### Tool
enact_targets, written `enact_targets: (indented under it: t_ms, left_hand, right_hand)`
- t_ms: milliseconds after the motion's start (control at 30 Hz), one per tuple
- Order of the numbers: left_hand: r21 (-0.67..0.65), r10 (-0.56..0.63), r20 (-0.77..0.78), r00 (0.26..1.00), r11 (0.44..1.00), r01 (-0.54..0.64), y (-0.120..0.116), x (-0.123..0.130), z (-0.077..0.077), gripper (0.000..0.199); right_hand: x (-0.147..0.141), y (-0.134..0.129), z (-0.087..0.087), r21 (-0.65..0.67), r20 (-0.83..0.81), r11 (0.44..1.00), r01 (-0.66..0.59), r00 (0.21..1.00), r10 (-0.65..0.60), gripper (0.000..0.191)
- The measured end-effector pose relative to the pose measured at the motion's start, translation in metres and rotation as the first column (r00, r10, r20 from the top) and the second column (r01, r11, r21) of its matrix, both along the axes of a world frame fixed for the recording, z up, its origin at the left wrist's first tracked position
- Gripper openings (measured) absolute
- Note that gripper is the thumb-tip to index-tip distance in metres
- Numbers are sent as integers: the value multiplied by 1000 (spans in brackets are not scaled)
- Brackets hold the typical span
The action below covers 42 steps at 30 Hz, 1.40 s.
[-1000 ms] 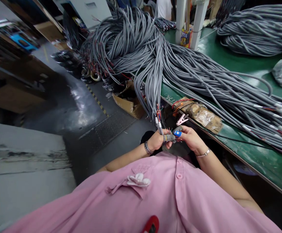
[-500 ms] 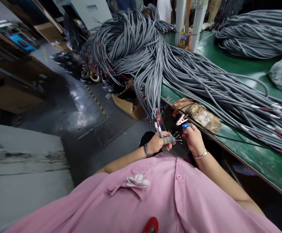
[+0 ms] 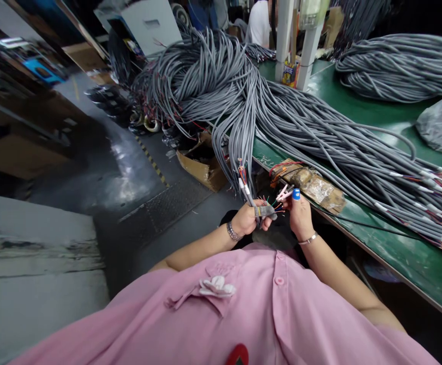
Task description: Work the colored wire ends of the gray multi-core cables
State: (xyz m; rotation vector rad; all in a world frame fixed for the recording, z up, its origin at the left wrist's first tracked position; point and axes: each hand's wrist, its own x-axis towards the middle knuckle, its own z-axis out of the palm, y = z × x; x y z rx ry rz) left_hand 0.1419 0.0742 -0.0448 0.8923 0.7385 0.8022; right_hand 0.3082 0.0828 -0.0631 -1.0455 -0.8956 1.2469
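Note:
My left hand (image 3: 245, 220) is closed round the end of a grey cable (image 3: 248, 193) with a white band on it. A grey cover (image 3: 264, 211) wraps its thumb. Thin coloured wires (image 3: 278, 207) fan out from the cable end past the thumb. Close by on the right, my right hand (image 3: 300, 219) has its fingers pinched together at the wire tips, a blue cover (image 3: 296, 194) on its thumb. What lies between those fingertips is hidden. Just beyond them is a pale pink clip (image 3: 283, 193) at the bench edge.
Long grey cables (image 3: 312, 121) lie across the green bench (image 3: 430, 276), with a bundle hanging over its edge. A taped cardboard block (image 3: 319, 190) rests near that edge. An open carton (image 3: 201, 167) stands below. Behind are a cable coil (image 3: 403, 66) and white posts (image 3: 305, 63).
My right hand has moved left, closer to the wires, and its thumb has turned upright. My left hand still grips the cable. The whole view has shifted slightly.

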Motion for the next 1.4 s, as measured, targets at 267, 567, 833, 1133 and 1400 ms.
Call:
enact_targets:
  t_ms: [267, 567, 833, 1133, 1400]
  left_hand:
    - [-20, -10, -3, 1000, 1000, 10, 4, 7, 0, 34]
    - [-40, 26, -7, 1000, 999, -27, 5, 8, -5, 32]
    - [-78, -2, -68, 998, 997, -3, 5, 7, -4, 34]
    - [-74, 6, -88, 996, 997, -13, 4, 8, -1, 36]
    - [-17, 35, -84, 996, 999, -36, -10, 5, 1, 40]
  right_hand:
    - [-5, 5, 4, -94, -402, 969, -228, 899, 173, 48]
    - [-8, 8, 3, -95, -409, 983, -159, 906, 107, 43]
    - [-9, 8, 2, -89, -381, 986, -140, 920, 96, 44]
    - [-8, 3, 8, -135, -411, 970, -203, 902, 131, 50]
    - [3, -7, 7, -137, -461, 902, -411, 832, 309, 49]
